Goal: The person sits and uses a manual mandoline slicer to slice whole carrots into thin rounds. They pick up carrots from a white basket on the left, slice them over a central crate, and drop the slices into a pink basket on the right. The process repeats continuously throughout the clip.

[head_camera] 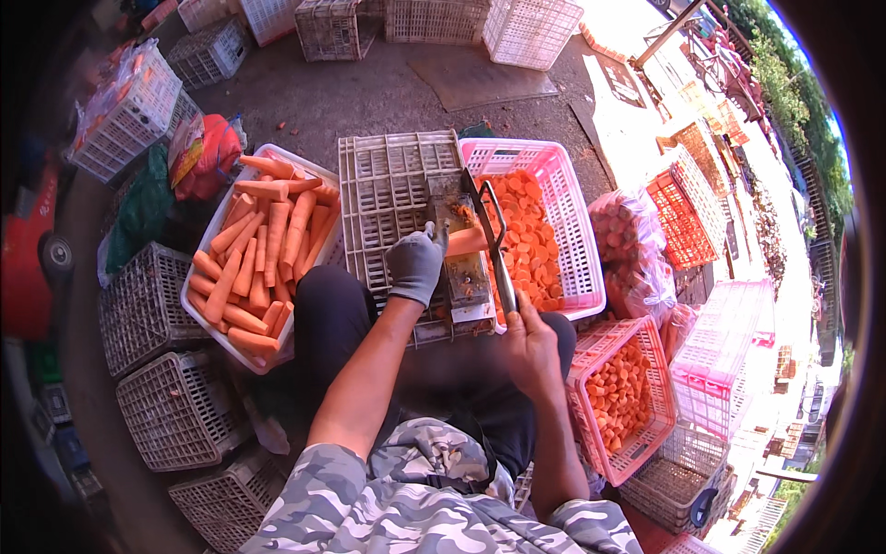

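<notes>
My left hand (pixel 417 263), in a grey glove, holds a peeled carrot (pixel 466 241) flat across a metal-topped cutting block (pixel 471 280). The block rests on an upturned grey plastic crate (pixel 387 173) before my knees. My bare right hand (pixel 531 339) grips the handle of a lever knife (pixel 504 277), whose blade stands at the carrot's right end. Beyond the blade, a pink and white plastic basket (pixel 578 256) holds many round carrot slices (pixel 529 235). At my left, a white tub (pixel 202 315) is heaped with whole peeled carrots (pixel 277 228).
A pink basket of carrot chunks (pixel 618 395) stands at my right, near plastic bags of carrots (pixel 626 235). Grey crates (pixel 176 408) line my left side, with a red mesh sack (pixel 211 156) further ahead. More crates (pixel 436 21) stand at the far side.
</notes>
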Motion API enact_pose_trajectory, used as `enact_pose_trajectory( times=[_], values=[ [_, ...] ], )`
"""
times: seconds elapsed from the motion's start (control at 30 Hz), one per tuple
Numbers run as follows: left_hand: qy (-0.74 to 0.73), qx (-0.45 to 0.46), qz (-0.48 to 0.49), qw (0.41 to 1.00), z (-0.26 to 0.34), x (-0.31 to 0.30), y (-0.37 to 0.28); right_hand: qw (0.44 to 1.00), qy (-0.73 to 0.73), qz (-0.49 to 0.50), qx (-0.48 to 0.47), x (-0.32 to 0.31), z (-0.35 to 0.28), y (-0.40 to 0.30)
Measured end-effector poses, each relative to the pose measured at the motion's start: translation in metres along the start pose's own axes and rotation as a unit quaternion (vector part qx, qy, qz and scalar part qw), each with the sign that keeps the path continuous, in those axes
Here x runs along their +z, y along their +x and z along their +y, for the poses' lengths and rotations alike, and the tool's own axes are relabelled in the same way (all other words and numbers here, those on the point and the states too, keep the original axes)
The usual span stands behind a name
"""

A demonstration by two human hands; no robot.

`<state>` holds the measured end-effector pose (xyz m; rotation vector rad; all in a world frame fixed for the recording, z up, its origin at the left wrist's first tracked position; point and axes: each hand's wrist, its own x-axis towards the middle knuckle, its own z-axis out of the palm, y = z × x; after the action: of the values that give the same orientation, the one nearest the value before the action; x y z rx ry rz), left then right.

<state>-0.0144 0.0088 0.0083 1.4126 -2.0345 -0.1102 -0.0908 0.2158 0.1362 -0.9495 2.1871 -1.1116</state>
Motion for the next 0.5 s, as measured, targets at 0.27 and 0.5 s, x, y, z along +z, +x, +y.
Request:
enact_pose_trajectory(
  times=[0.27, 0.5],
  values=[
    [-0.02, -0.023, -0.012, 0.999, -0.008, -0.003, -0.004, 0.999, 0.005, -0.013, 0.038, 0.038, 0.054, -0.018],
    [-0.012, -0.005, -0.032, 0.999, 0.003, 0.005, -0.003, 0.999, 0.04, -0.025, 0.014, -0.003, 0.009, -0.007]
  ],
)
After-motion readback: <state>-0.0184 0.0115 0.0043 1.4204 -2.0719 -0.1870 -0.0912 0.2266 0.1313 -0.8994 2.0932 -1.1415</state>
